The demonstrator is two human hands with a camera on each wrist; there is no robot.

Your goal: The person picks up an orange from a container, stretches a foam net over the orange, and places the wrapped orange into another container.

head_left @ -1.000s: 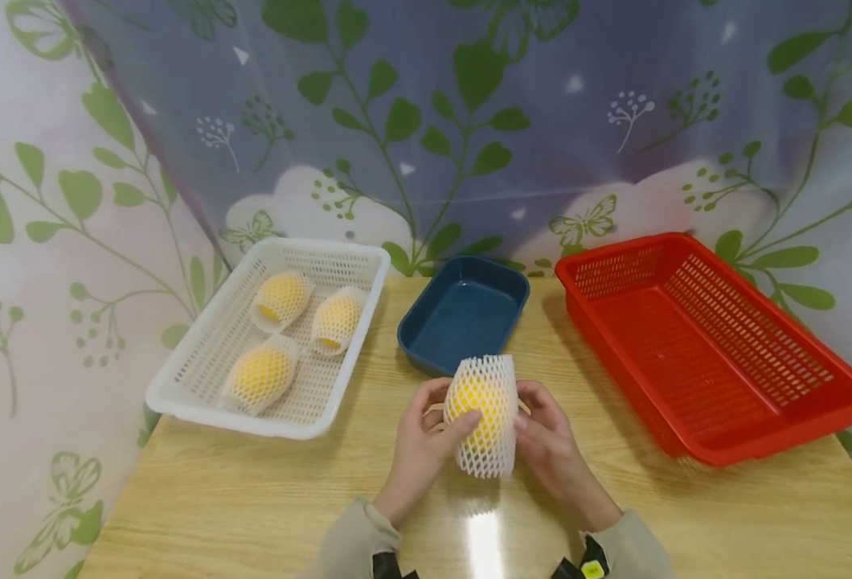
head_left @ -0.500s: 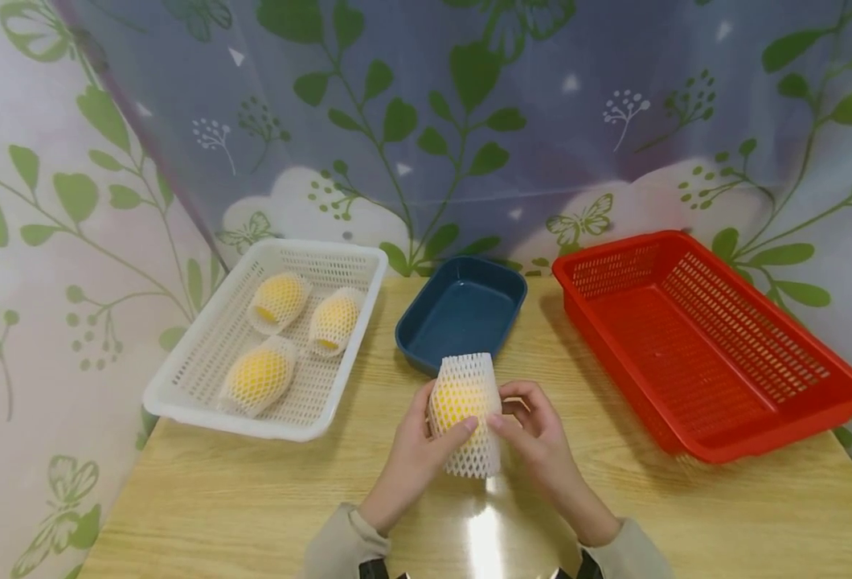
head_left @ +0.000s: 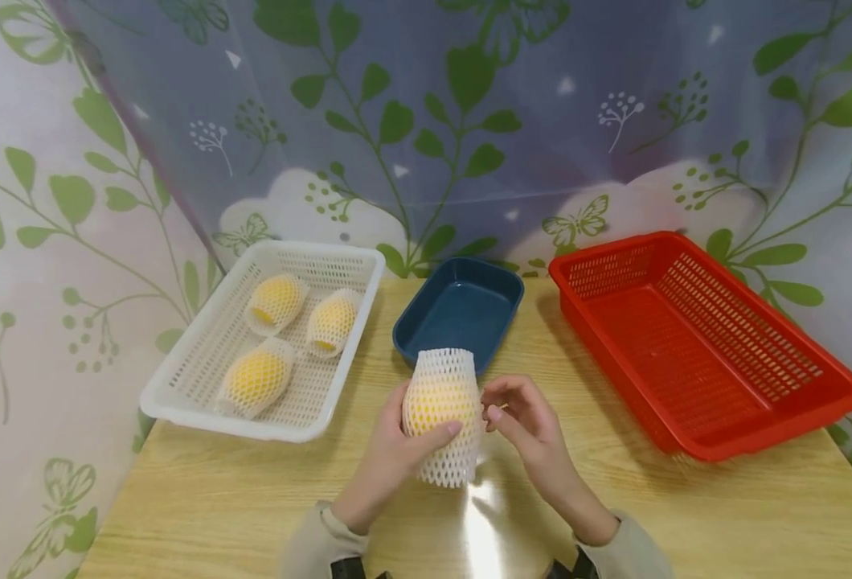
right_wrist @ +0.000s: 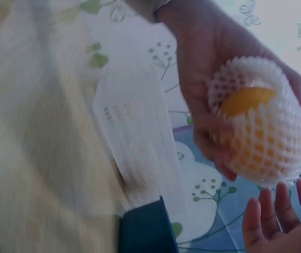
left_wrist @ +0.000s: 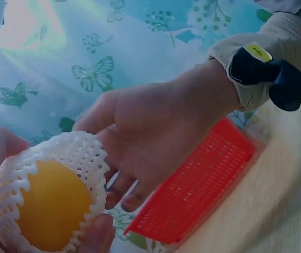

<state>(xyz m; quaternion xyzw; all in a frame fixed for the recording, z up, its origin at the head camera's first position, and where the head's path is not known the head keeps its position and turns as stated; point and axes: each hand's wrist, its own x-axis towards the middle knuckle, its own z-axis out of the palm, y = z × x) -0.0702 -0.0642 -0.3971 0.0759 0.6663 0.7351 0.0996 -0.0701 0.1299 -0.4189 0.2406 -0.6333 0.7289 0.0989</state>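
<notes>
My left hand (head_left: 386, 460) grips a yellow fruit in a white foam net sleeve (head_left: 440, 410) above the table, its thumb across the front. The fruit looks like a mango, but the net hides much of it. Through the sleeve's open end in the left wrist view, smooth yellow skin (left_wrist: 56, 208) shows. Close to the sleeve's right side is my right hand (head_left: 538, 430), fingers loosely bent and holding nothing. In the right wrist view, the right hand's fingertips (right_wrist: 282, 197) lie just beside the net; contact is unclear.
At the left stands a white plastic basket (head_left: 357, 346) with three more netted yellow fruits (head_left: 258, 376). A dark blue tray (head_left: 462, 310) sits behind the hands. The large red basket (head_left: 607, 378) occupies the right side of the wooden table (head_left: 202, 498). A patterned cloth hangs behind.
The left hand has carried the netted fruit to the left. My right hand has come off the sleeve, leaving a small gap in the head view.
</notes>
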